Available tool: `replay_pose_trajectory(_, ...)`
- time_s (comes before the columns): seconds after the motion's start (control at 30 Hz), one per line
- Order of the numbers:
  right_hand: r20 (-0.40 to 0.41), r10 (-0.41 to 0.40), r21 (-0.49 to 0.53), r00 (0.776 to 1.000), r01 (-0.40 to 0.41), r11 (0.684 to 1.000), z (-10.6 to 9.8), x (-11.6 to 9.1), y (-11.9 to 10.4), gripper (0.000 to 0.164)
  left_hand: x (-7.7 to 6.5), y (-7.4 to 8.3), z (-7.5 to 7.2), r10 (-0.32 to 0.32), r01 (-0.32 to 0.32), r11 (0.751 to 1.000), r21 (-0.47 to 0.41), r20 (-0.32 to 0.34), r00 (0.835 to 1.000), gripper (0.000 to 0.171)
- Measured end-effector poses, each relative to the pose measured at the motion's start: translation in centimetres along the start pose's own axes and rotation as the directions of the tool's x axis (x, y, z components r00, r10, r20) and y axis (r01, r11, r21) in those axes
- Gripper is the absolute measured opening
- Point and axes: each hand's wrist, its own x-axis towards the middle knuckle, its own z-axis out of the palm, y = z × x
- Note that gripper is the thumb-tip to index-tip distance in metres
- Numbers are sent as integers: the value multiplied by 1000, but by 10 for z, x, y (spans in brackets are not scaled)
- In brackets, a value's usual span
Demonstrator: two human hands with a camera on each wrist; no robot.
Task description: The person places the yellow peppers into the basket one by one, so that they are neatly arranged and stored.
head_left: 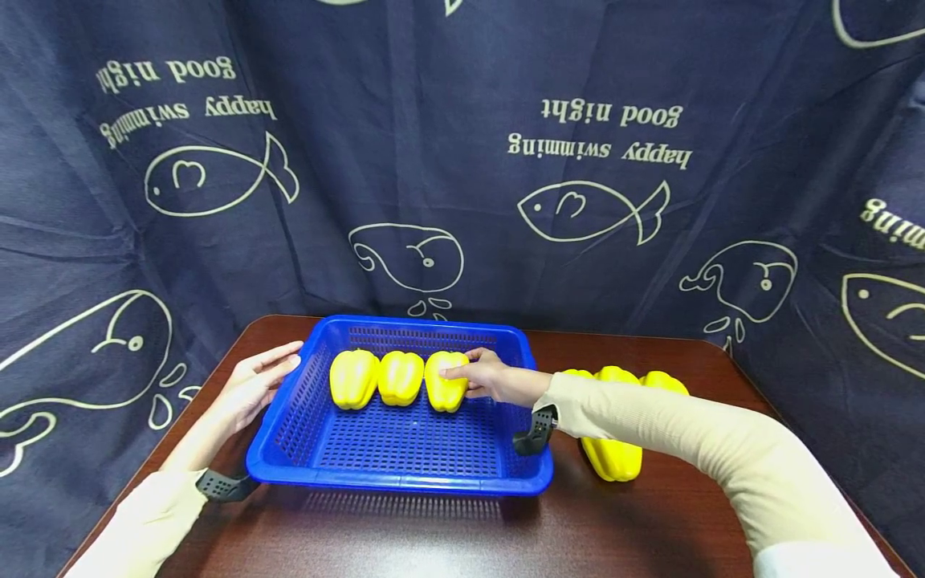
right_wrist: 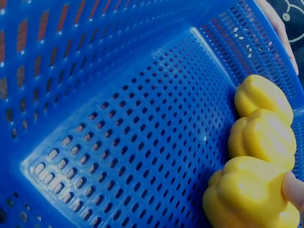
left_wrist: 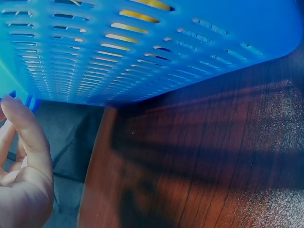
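A blue perforated plastic basket (head_left: 405, 483) holds three yellow bell peppers in a row along its far side. My right hand (head_left: 493, 376) grips the rightmost bell pepper (head_left: 444, 393), thumb on its near face. Its fingers are partly hidden behind it. In the right wrist view the thumb (right_wrist: 293, 190) presses that pepper's side. To its left sit the middle pepper (head_left: 401, 381) and the leftmost pepper (head_left: 352, 381), side by side. With fingers fairly straight, my left hand (head_left: 253, 389) touches the basket's left rim from outside.
More yellow bell peppers (head_left: 614, 461) lie on the brown table (head_left: 694, 498) right of the basket, partly covered by my right forearm. A dark blue curtain (head_left: 462, 160) with white fish drawings hangs behind the table.
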Motion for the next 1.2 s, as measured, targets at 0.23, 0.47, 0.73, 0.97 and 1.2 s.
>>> replay_pose_trajectory(0.23,-22,-9,66,1000,11,998,1,2,2,61,1,-2,-1,4,-4,1000,-20,-4,1000,34)
replay_pose_trajectory(0.47,-20,-23,93,1000,25,995,0,0,1,56,0,-2,0,12,-12,999,-31,-5,1000,33)
replay_pose_trajectory(0.73,-7,-17,84,1000,17,996,-1,-1,3,60,-1,-1,1,11,-11,1000,-26,-7,1000,37)
replay_pose_trajectory(0.97,-7,-19,81,1000,20,997,-3,-1,3,61,-1,1,1,10,-10,1000,-26,-8,1000,37)
replay_pose_trajectory(1.2,-46,-65,38,997,67,997,-5,-4,0,60,-1,-1,1,15,-15,1000,-17,-11,1000,38)
